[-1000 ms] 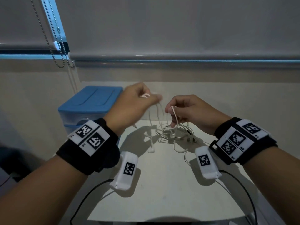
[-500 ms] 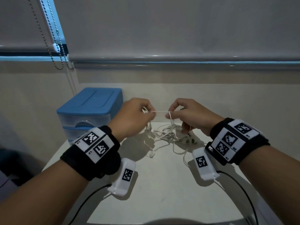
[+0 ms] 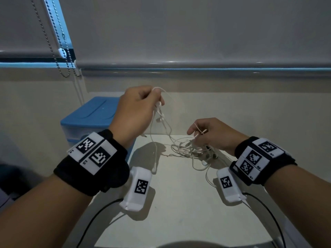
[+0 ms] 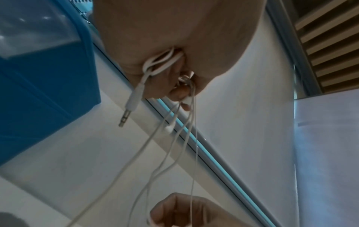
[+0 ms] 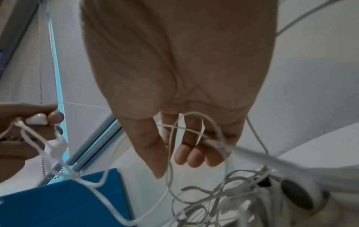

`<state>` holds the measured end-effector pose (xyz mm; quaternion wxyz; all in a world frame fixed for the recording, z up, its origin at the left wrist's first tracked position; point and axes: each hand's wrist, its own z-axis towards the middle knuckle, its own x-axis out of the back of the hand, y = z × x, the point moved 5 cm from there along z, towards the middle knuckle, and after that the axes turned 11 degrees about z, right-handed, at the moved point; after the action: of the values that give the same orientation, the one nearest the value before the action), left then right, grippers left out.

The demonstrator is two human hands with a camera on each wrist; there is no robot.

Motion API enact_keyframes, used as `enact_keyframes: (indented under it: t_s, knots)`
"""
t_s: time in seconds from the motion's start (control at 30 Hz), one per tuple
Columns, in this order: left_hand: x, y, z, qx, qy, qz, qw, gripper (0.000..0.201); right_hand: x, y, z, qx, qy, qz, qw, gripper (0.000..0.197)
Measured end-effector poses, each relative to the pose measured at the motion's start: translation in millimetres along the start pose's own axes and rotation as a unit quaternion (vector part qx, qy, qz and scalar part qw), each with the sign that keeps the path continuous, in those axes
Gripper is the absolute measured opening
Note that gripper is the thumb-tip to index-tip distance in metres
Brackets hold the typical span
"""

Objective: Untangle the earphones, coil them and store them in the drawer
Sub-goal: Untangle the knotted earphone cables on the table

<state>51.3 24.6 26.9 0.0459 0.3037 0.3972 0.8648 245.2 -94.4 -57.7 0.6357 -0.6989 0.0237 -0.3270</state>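
Left hand (image 3: 136, 111), raised, fingers curled round thin white wired earphones (image 3: 182, 149), lifts strands apart; right hand (image 3: 213, 135) pinches a loop low, anchoring the tangle on the white table (image 3: 179, 203).

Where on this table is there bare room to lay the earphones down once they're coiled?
The near middle of the white table, between the two wrist cameras' black cables, is bare. The far end is crowded: the tangled earphones lie under the right hand, and the blue drawer unit borders the far left.
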Motion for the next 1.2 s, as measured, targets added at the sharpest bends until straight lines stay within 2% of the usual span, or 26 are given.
enact_keyframes:
  t_s: [0.1, 0.27, 0.33, 0.4, 0.5, 0.6, 0.67, 0.8, 1.0, 1.13, 1.2]
  knots:
    - [8, 5, 5, 0.019, 0.021, -0.054, 0.998, 0.045, 0, 4, 0, 0.003, 0.002, -0.021, 1.000, 0.034]
    - [23, 12, 19, 0.038, 0.018, -0.125, 0.991, 0.042, -1, 14, 0, -0.019, -0.024, -0.066, 0.997, 0.031]
    - [26, 15, 23, 0.044, 0.002, -0.132, 0.990, 0.035, -1, 15, 0, -0.027, -0.027, -0.066, 0.997, 0.028]
    - [26, 17, 25, 0.051, -0.046, -0.120, 0.990, 0.021, 1, 14, 2, -0.032, -0.020, -0.077, 0.996, 0.021]
    - [23, 17, 25, 0.063, -0.131, -0.090, 0.985, 0.046, 3, 14, 2, -0.052, -0.007, -0.083, 0.995, 0.010]
    - [27, 19, 24, 0.063, -0.154, -0.099, 0.981, 0.056, 9, 20, 2, -0.090, 0.034, -0.037, 0.995, 0.006]
    - [31, 21, 25, 0.052, -0.139, -0.107, 0.983, 0.054, 12, 22, 1, -0.110, 0.049, -0.010, 0.993, 0.006]
    - [44, 24, 31, 0.024, -0.080, -0.160, 0.984, 0.036, 14, 22, -1, -0.122, 0.064, -0.003, 0.990, 0.010]
    - [69, 34, 39, -0.028, 0.029, -0.220, 0.975, 0.019, 12, 22, -2, -0.123, 0.042, -0.023, 0.991, 0.018]
    - [63, 34, 40, -0.019, 0.016, -0.202, 0.979, 0.020, 12, 16, -1, -0.085, 0.042, -0.107, 0.990, 0.034]
    - [56, 34, 38, -0.014, 0.006, -0.183, 0.983, 0.021, 5, 7, -3, -0.042, 0.012, -0.092, 0.995, 0.044]
